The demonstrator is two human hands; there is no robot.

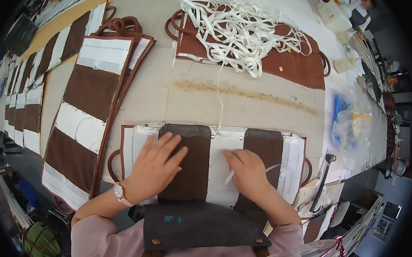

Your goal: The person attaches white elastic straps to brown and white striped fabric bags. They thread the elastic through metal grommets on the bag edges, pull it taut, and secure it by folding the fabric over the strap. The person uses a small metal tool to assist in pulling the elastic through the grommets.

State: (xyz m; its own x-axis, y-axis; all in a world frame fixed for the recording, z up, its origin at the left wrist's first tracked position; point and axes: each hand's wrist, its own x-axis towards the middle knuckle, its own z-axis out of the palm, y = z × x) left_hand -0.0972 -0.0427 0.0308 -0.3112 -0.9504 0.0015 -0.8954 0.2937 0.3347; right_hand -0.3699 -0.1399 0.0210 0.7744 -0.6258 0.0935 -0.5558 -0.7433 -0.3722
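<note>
A bag panel (221,190) in brown and white stripes lies flat before me, a brown loop handle at each side. On its left part rests my left hand (155,163), fingers spread, over a white and a brown stripe. My right hand (248,172) is closed in a pinch above the middle, with a strip of white ribbon (230,177) sticking out of it on both sides. Its fingertips are partly hidden. From the tangled pile of white ribbon (241,37), one strand runs down to the panel's far edge. A dark flap with copper-coloured snaps (205,228) covers the near edge.
Stacked striped bag panels (93,92) lie at the left, with more in a row beyond. The ribbon pile sits on another brown bag piece (295,65). A hammer (323,181) lies at the right, below a clear plastic bag (353,124). Glasses (320,255) show at the lower right.
</note>
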